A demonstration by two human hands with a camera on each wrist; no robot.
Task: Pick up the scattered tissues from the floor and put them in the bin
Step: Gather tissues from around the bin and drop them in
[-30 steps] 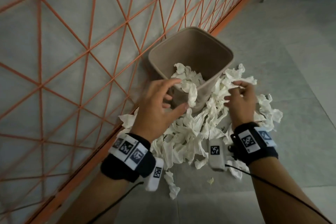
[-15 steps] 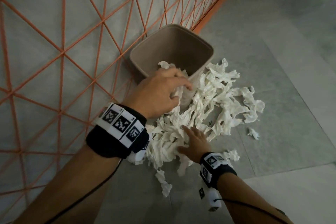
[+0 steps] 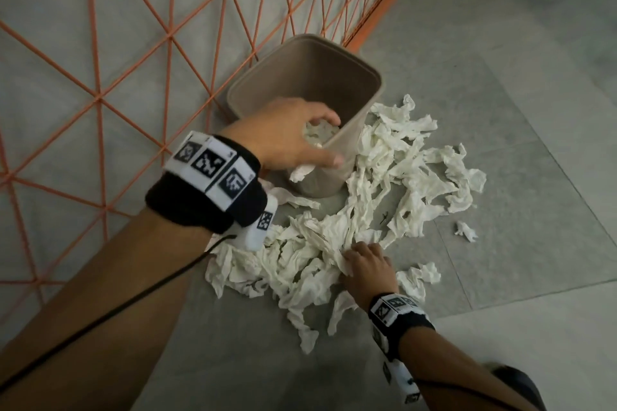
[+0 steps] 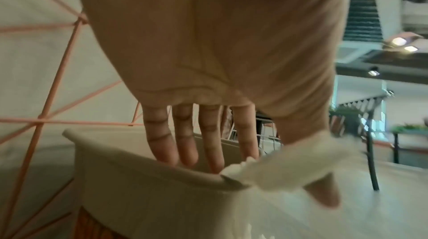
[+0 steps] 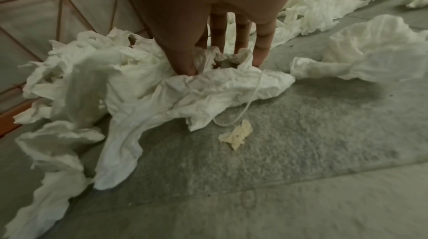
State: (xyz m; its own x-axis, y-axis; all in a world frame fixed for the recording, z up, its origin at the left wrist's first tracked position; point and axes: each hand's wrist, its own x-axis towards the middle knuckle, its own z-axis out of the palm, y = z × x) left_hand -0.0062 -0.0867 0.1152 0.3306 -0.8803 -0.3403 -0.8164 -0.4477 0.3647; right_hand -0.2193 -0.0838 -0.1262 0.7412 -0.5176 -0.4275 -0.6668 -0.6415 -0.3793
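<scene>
Head view: the tissues (image 3: 364, 210) are spread in a crumpled white heap on the grey floor (image 3: 500, 143), from just beside the bin (image 3: 350, 70) outward toward the person; a few lie inside the bin, and small scraps sit apart at the heap's far right edge. The beige bin stands upright against an orange lattice fence (image 3: 167, 43). One tissue strip (image 4: 289, 162) is draped over the bin's near rim, half in and half out.

The left hand (image 3: 287, 137) is held over the bin's mouth, fingers (image 4: 185, 140) straight and reaching down inside, thumb outside the wall by the draped strip; nothing is clasped, so it is released. The right hand (image 3: 367, 264) is set down into the heap's near edge, and in the right wrist view its fingertips (image 5: 260, 49) and thumb are curled into a tissue fold, so it is grasping tissues.

The step in hand is judged to be gathering the next bunch while the last drop is finished. It would be done well if the draped strip were pushed fully inside, a large bunch were drawn together before lifting, and the hand were carried well over the rim before release, since trailing ends could be left hanging outside. Little of the heap appears binned so far.
</scene>
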